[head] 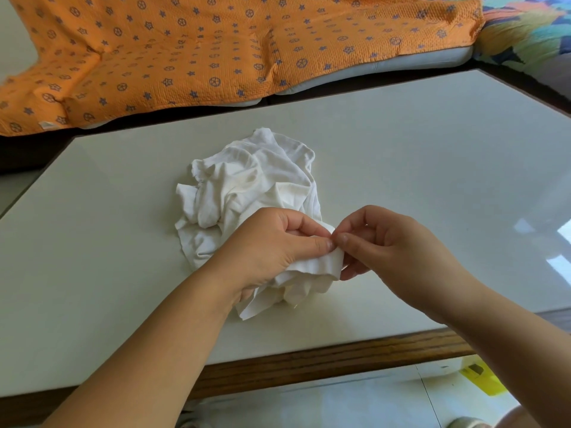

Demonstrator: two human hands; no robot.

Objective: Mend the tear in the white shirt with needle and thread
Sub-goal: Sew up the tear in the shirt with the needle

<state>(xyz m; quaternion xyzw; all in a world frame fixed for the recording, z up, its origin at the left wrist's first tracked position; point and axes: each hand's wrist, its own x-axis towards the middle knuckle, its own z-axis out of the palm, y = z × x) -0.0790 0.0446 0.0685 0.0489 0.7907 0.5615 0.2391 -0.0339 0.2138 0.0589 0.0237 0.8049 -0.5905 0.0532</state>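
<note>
The white shirt (256,180) lies crumpled in a heap on the white table (401,156), near its middle. My left hand (272,245) grips a fold of the shirt's near edge, thumb and forefinger pinched on the cloth. My right hand (383,239) meets it from the right, its thumb and forefinger pinched together at the same fold. A needle or thread is too small to make out between the fingertips. The tear itself is hidden in the folds.
An orange blanket (185,57) with a blue star pattern covers the sofa behind the table. A colourful cushion (525,35) sits at the far right. The table's wooden front edge (324,362) runs below my arms. A yellow object (482,381) lies on the floor.
</note>
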